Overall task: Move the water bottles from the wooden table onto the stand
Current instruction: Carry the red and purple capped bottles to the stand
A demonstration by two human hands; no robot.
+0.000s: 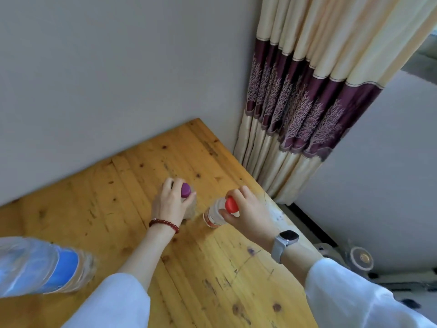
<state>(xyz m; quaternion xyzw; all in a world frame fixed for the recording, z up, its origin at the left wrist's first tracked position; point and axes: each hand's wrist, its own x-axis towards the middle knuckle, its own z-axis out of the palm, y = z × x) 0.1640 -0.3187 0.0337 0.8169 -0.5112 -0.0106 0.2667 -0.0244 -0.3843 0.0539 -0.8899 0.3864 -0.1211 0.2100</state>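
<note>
Hands on the bottle necks: left hand (170, 202) around purple-capped bottle (185, 190), right hand (248, 210) seemingly pinching red-capped bottle (216, 213).

purple cap (185, 189) | red cap (231, 204) | blue label (62, 268) | maroon-banded cream curtain (307, 91)

Two bare hands, white sleeves, a bracelet and a watch

The person is wearing loose white fabric sleeves (113, 301), both ending short of the wrists and leaving the forearms bare. The left hand (169, 201) is wearing a thin bracelet of small round dark red beads (163, 224) at the wrist. The right hand (248, 213) is wearing a smartwatch with a dark rounded-square face (289, 235) on a smooth pale grey strap (277, 250) that is wrapping round the wrist.
</note>
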